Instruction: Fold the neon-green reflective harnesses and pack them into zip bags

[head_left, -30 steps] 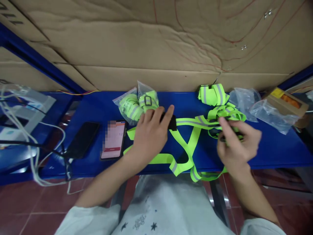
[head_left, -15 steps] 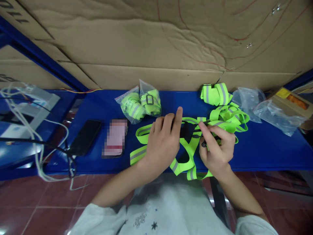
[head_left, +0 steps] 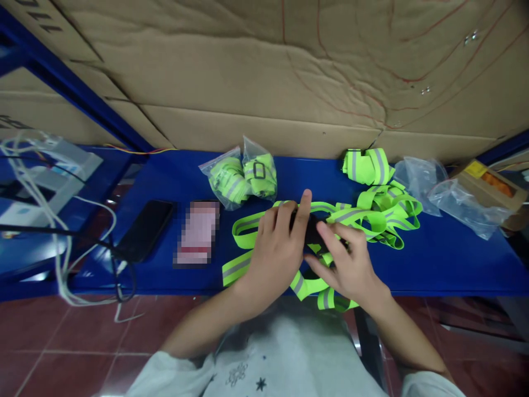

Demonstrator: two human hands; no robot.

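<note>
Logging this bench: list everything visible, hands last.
Table: 1, blue, centre
Bagged strap rolls: 2, lime, back left
Unbagged strap roll: 1, lime, back right
Loose straps: uncounted, lime and grey, centre
Black piece: 1, black, centre
Dark phone: 1, black, left
Lit phone: 1, pink-screened, left
Clear bags: at least 2, transparent, right
Carton: 1, brown, right
Box: 1, grey, far left
Cables: several, white, black, left
Cardboard: uncounted, brown, back
Frame posts: 2, blue, sides
Tiles: several, red, below
Left hand: 1, bare, centre
Right hand: 1, bare, centre right
Shirt: 1, pale, bottom

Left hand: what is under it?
Yellow-green strap and a black piece show at the edges of the left hand; whatever lies directly beneath its palm is covered.
</note>
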